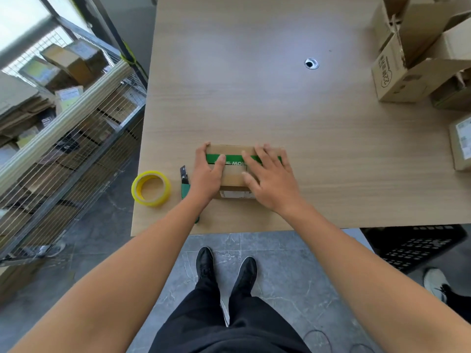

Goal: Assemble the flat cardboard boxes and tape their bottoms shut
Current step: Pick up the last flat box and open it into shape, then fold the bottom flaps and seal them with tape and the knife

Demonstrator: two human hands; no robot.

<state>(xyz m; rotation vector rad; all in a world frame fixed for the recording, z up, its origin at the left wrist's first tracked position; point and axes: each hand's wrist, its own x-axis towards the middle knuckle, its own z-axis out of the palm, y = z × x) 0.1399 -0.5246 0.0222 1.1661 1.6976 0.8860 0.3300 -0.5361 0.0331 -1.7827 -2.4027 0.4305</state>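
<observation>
A small brown cardboard box [235, 177] stands near the table's front edge, its flaps folded shut on top. A strip of green printed tape [237, 159] runs across the flaps. My left hand [207, 174] lies on the box's left end, thumb on the tape and fingers hooked over the far left corner. My right hand [271, 178] presses flat on the right half, fingers spread over the tape. A roll of yellow tape [151, 188] lies to the left. A green and black tape cutter [184, 183] sits between the roll and the box, partly hidden by my left wrist.
Several assembled open boxes [418, 52] are stacked at the far right of the wooden table [254, 98]. A labelled box [461, 146] sits at the right edge. A wire cage cart with cartons [63, 123] stands left. A black crate [413, 248] is on the floor right.
</observation>
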